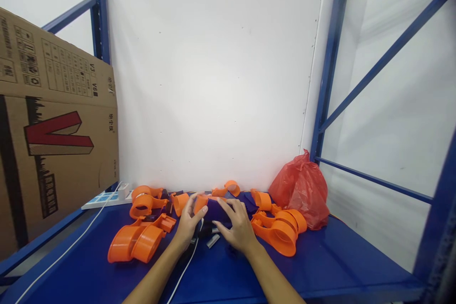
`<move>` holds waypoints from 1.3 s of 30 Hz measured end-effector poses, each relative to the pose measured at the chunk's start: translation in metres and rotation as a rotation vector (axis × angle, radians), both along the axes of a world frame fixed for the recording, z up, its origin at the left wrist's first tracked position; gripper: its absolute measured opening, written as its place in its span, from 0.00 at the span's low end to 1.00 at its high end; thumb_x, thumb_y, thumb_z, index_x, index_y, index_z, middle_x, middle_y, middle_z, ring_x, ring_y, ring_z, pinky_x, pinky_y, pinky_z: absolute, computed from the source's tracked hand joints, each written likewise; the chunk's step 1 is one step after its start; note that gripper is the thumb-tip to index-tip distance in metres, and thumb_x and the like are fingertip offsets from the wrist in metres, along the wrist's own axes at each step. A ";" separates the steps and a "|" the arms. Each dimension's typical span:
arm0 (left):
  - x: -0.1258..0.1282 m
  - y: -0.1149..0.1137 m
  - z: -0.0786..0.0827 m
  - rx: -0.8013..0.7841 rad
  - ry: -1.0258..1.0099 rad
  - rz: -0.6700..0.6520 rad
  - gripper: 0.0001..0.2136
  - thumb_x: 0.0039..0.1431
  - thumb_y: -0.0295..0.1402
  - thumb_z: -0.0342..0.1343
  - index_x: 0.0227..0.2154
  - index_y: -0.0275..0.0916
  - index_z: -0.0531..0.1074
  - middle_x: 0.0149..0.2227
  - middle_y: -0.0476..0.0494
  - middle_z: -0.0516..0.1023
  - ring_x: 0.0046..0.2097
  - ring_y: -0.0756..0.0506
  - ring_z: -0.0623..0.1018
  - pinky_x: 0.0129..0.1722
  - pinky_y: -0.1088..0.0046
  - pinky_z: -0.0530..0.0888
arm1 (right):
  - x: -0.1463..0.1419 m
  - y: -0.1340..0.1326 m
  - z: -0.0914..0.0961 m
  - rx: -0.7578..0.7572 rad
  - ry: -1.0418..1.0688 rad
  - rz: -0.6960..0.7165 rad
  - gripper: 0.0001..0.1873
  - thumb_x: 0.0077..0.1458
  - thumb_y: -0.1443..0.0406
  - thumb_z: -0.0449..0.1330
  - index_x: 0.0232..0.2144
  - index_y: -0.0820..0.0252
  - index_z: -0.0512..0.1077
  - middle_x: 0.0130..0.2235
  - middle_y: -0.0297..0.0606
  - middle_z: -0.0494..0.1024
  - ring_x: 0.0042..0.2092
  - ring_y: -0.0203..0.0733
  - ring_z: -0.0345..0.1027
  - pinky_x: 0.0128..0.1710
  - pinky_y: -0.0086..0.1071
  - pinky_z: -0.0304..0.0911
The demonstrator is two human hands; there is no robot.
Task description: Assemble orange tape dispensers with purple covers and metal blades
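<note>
Between my hands, above the blue shelf top, is an orange plastic part (202,204) with a dark purple piece (214,210) against its right side. My left hand (187,224) closes around the orange part, thumb in front and fingers behind. My right hand (238,226) grips the purple piece from the right, fingers over its top and thumb low in front. Whether the two pieces are joined, I cannot tell. Below them lie a small silver metal piece (213,241) and a dark object too small to make out, with a white cable (188,266) running past.
Orange ring-shaped plastic parts lie left (135,242) and right (281,232), with more along the back. A red plastic bag (302,190) stands at the back right. A large cardboard box (60,118) and a white power strip (105,199) are left. Blue rack posts (329,66) flank the shelf.
</note>
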State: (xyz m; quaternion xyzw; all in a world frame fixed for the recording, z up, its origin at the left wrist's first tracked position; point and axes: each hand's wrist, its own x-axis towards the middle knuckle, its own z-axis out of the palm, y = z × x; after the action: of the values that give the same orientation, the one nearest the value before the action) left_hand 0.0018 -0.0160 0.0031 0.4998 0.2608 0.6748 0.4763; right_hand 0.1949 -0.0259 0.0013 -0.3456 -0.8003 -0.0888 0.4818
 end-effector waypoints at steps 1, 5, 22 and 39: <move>0.000 0.001 -0.001 -0.027 -0.026 -0.032 0.26 0.49 0.42 0.70 0.51 0.45 0.74 0.55 0.39 0.75 0.58 0.35 0.73 0.55 0.62 0.69 | 0.000 0.000 0.000 -0.031 0.022 0.009 0.35 0.58 0.60 0.65 0.66 0.48 0.62 0.51 0.46 0.74 0.52 0.55 0.68 0.53 0.50 0.64; 0.001 0.005 -0.007 -0.067 -0.057 -0.172 0.29 0.53 0.47 0.67 0.56 0.42 0.73 0.54 0.36 0.76 0.49 0.37 0.77 0.45 0.65 0.73 | 0.002 0.001 0.003 -0.208 0.207 0.067 0.26 0.65 0.53 0.56 0.62 0.52 0.67 0.53 0.46 0.76 0.54 0.55 0.69 0.56 0.48 0.62; 0.008 -0.006 0.001 -0.096 0.208 -0.366 0.27 0.54 0.51 0.65 0.50 0.38 0.72 0.30 0.48 0.74 0.22 0.52 0.72 0.18 0.79 0.70 | -0.012 0.019 -0.011 -1.059 0.698 0.576 0.36 0.52 0.34 0.57 0.22 0.61 0.70 0.19 0.34 0.71 0.20 0.35 0.61 0.21 0.29 0.54; 0.010 0.007 -0.004 -0.271 0.117 -0.117 0.35 0.57 0.53 0.60 0.60 0.38 0.58 0.25 0.50 0.76 0.22 0.48 0.77 0.19 0.76 0.74 | -0.008 -0.008 0.020 -1.164 0.832 0.832 0.25 0.58 0.44 0.62 0.45 0.54 0.63 0.33 0.33 0.77 0.27 0.38 0.73 0.21 0.27 0.68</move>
State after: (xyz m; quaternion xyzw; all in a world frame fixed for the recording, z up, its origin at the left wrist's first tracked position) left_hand 0.0120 -0.0094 -0.0012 0.4838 0.3472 0.5742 0.5618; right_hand 0.1867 -0.0342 0.0212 -0.2199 -0.5372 0.6608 0.4759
